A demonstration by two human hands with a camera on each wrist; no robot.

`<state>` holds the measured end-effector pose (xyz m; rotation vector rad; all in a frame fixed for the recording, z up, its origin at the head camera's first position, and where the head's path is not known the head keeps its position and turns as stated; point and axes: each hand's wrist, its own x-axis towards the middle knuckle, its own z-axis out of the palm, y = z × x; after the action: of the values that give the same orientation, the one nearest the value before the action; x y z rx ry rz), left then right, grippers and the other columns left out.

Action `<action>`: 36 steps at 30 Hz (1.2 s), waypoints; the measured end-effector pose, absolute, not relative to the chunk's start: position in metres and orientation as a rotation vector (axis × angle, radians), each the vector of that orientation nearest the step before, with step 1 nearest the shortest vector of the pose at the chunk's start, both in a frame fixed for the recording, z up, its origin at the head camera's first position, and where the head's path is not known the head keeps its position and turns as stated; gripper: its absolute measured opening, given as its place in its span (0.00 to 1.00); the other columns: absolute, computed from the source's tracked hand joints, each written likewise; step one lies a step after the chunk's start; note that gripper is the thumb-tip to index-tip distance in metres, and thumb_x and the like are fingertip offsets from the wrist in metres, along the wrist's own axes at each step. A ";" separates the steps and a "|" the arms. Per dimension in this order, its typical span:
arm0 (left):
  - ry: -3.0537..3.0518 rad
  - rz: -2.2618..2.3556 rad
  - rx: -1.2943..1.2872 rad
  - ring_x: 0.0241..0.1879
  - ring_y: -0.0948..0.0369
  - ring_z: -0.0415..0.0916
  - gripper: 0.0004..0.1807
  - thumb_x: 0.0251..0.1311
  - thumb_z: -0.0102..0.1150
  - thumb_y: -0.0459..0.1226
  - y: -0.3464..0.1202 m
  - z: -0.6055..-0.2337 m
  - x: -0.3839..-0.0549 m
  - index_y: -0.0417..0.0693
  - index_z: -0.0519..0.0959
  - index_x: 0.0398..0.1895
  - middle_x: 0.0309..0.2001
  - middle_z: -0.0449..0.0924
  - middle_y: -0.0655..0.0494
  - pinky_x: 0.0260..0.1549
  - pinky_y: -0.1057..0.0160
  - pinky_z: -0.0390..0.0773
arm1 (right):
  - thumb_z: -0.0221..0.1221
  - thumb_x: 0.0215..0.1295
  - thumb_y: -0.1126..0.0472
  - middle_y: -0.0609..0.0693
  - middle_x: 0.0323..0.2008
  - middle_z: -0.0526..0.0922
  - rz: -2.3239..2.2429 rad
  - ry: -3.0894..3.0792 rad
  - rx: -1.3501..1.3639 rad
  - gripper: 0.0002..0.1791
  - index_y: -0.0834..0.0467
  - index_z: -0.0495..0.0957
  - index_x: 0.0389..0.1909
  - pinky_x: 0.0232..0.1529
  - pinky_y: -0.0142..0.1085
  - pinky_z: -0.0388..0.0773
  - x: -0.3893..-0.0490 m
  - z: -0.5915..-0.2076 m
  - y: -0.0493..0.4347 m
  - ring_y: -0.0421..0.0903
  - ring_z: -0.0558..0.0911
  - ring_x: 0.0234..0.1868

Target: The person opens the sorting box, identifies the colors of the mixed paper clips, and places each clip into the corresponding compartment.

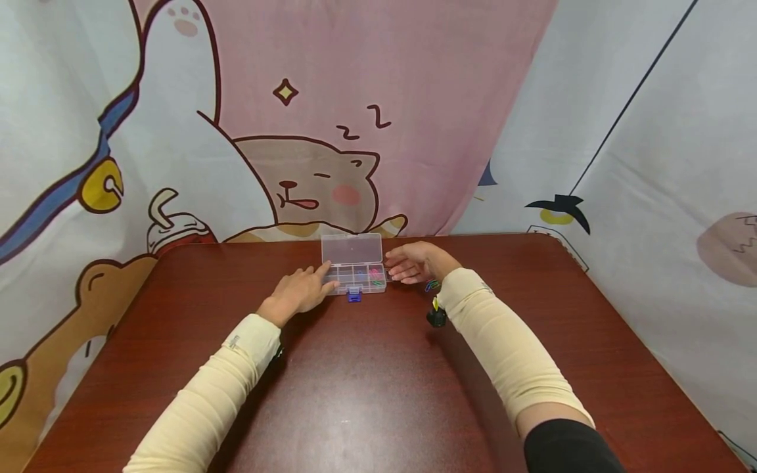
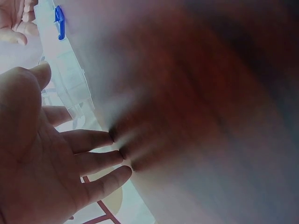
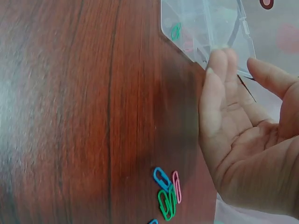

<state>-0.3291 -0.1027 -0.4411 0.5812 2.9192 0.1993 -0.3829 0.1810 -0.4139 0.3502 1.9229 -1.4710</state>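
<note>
A clear plastic compartment box (image 1: 342, 270) lies near the far edge of the table, its lid (image 1: 351, 248) raised at the back. Pink, green and blue paper clips (image 1: 375, 273) sit in compartments toward its right side. My left hand (image 1: 298, 290) is spread at the box's left end, index finger and thumb touching it. Beside the right end hovers my right hand (image 1: 418, 261), fingers lightly bent and thumb apart, with nothing visible between them. In the right wrist view, several loose paper clips (image 3: 163, 204) in blue, pink and green lie on the table near that hand.
The blue latch (image 1: 353, 295) hangs open at the box's front. A dark brown table (image 1: 355, 381) spreads toward me. Behind it hangs a cartoon-printed cloth (image 1: 437, 131). A small black object (image 1: 436, 318) shows by the right wrist.
</note>
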 end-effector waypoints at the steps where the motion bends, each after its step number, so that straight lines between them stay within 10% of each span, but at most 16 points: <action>1: 2.920 0.200 0.581 0.67 0.38 0.63 0.38 0.72 0.35 0.60 -0.103 -0.441 -0.329 0.49 0.51 0.78 0.69 0.63 0.36 0.60 0.38 0.66 | 0.54 0.71 0.49 0.50 0.31 0.85 -1.464 1.921 0.344 0.24 0.61 0.76 0.59 0.33 0.34 0.81 -0.383 -0.414 0.182 0.42 0.84 0.29; 36: 2.916 0.209 0.581 0.67 0.37 0.62 0.38 0.72 0.36 0.59 -0.103 -0.440 -0.329 0.49 0.51 0.78 0.70 0.62 0.35 0.61 0.38 0.65 | 0.56 0.70 0.48 0.53 0.42 0.86 -1.374 2.029 0.391 0.28 0.60 0.73 0.63 0.39 0.36 0.82 -0.377 -0.406 0.242 0.42 0.86 0.34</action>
<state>-0.3287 -0.1028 -0.4402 0.5810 2.9161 0.2092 -0.3769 0.2420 -0.4060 0.3905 2.0286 -1.3741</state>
